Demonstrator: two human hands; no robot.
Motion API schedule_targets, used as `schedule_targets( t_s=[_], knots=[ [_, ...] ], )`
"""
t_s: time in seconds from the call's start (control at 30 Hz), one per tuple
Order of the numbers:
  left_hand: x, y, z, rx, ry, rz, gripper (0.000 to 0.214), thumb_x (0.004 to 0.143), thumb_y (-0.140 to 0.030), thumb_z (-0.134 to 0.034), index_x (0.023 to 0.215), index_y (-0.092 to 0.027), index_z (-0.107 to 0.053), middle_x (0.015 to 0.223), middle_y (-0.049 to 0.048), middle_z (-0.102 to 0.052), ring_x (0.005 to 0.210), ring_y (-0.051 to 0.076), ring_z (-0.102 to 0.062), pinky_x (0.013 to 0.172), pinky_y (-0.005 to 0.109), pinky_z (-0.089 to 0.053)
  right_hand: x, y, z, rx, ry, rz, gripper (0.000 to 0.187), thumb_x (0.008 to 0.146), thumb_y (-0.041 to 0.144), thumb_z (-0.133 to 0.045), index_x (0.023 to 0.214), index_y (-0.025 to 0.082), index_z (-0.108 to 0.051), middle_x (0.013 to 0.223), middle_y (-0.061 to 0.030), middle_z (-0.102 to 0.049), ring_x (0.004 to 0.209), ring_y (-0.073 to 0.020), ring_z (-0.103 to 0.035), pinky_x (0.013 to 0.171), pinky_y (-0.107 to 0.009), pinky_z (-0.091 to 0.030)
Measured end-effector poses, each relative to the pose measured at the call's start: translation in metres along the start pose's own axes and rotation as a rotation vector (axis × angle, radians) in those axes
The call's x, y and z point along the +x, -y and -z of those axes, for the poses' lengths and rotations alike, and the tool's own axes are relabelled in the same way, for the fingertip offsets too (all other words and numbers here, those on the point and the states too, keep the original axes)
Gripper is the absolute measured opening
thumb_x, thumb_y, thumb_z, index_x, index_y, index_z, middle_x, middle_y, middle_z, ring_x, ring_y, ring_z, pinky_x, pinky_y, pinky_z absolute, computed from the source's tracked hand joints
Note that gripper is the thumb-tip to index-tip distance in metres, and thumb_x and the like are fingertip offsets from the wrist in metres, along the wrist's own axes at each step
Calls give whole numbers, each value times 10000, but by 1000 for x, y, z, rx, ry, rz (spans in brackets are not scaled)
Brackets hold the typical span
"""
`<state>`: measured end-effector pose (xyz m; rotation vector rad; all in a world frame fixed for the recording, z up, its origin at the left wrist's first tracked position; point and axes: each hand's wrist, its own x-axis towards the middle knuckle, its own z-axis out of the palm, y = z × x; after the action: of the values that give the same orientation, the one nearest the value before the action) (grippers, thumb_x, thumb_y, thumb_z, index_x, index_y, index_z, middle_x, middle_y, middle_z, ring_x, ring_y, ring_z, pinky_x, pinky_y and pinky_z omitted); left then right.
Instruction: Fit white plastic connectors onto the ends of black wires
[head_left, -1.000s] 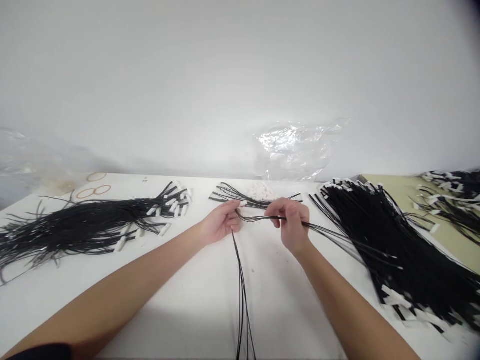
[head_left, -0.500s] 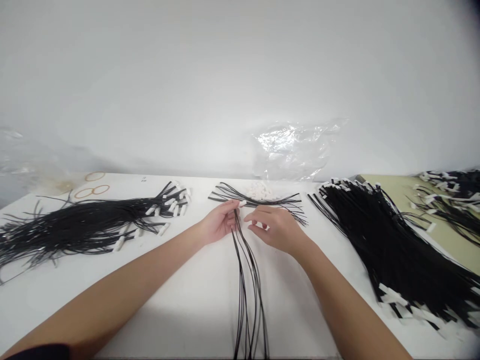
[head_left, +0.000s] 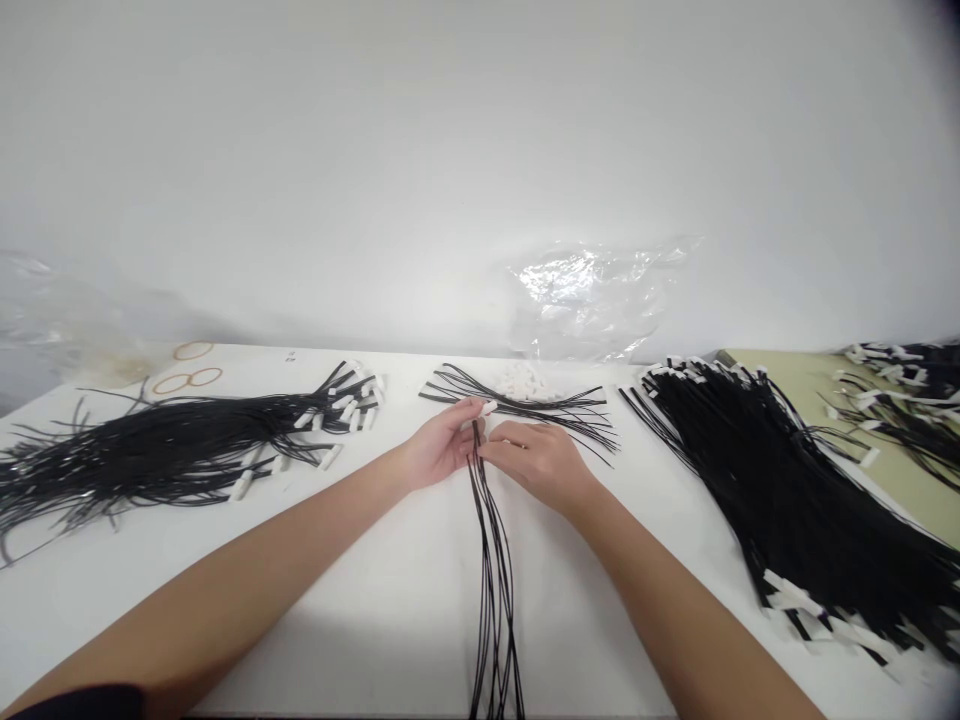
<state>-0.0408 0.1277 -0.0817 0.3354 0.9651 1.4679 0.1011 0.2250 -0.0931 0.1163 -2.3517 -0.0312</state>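
Observation:
At the middle of the table my left hand [head_left: 444, 442] is closed round the upper end of a few thin black wires [head_left: 491, 560]. A small white connector [head_left: 488, 408] shows at its fingertips, on the top of those wires. My right hand [head_left: 541, 458] meets it from the right, thumb and fingers pinched on the same wires just below the connector. The wires hang down toward the table's front edge. Right behind both hands lie short black wires [head_left: 592, 425] and a small heap of white connectors [head_left: 521, 380].
A loose bundle of black wires with white connectors [head_left: 187, 445] lies on the left, near orange rubber bands [head_left: 187, 380]. A thick bundle [head_left: 795, 500] covers the right side. Clear plastic bags [head_left: 592, 300] rest by the wall. More wires [head_left: 907, 410] lie on a yellowish surface [head_left: 780, 375].
My right hand has moved left and closed on the wires, where it was apart from them before. The hanging wires are drawn closer together. My left hand has stayed in place.

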Motion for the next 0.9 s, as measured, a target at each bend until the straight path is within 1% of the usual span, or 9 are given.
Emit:
schedule_targets(
  t_s=[0.17,0.3,0.37,0.43,0.57,0.63,0.67,0.77,0.9],
  knots=[
    [-1,-1,-1,9,4,1,244,750,-299,-637,774,-195,-418,564,-69,-317,422,37,-287,444,178,-306,0,-4,5,16,27,0,269,804,42,-428,824,229,-622,756,27,-608,580,-39,-450,555,-183,-314],
    [-1,0,-1,36,0,-1,221,762,-311,-624,797,-198,-437,579,-66,-340,421,33,-292,451,183,-317,1,-4,7,143,21,-71,181,833,108,-448,852,209,-597,777,9,-613,651,-52,-498,570,-176,-337],
    [0,1,0,56,7,-12,221,761,-311,-624,794,-195,-439,587,-62,-356,422,30,-300,452,181,-322,1,-3,9,273,41,-183,111,844,164,-462,859,193,-568,794,4,-608,644,-55,-490,561,-176,-345],
    [0,2,0,80,20,-25,215,763,-311,-621,791,-192,-445,581,-59,-359,423,32,-315,447,179,-323,2,-2,9,421,39,-340,103,856,223,-454,838,182,-547,791,-2,-597,610,-57,-466,558,-181,-358],
    [0,2,-1,146,31,-40,190,765,-296,-615,789,-189,-460,543,-56,-357,435,55,-372,462,197,-375,7,-2,8,614,-47,-709,268,886,354,-395,753,173,-541,642,2,-540,552,-73,-463,556,-196,-384],
    [0,2,-1,186,41,-36,175,770,-293,-609,787,-186,-471,519,-55,-360,447,72,-406,497,227,-419,9,-2,6,712,-53,-861,267,871,406,-419,822,178,-549,650,9,-549,501,-65,-459,506,-191,-382],
    [-1,2,-1,201,51,-35,169,774,-293,-604,783,-183,-476,511,-54,-365,454,78,-421,515,243,-436,9,-2,5,769,-40,-901,262,857,420,-441,873,182,-550,675,10,-563,484,-61,-460,483,-186,-382],
    [-2,1,-2,244,83,-29,151,777,-285,-595,784,-173,-496,503,-50,-388,458,91,-453,551,280,-462,11,-2,4,851,12,-889,258,831,414,-484,895,181,-574,695,8,-580,473,-54,-472,471,-177,-390],
    [-5,0,-3,330,103,12,155,772,-288,-584,859,-168,-537,496,-52,-396,439,114,-484,557,310,-473,13,0,5,822,35,-842,231,819,379,-507,837,172,-610,673,6,-591,498,-52,-486,504,-170,-405]
  ],
)
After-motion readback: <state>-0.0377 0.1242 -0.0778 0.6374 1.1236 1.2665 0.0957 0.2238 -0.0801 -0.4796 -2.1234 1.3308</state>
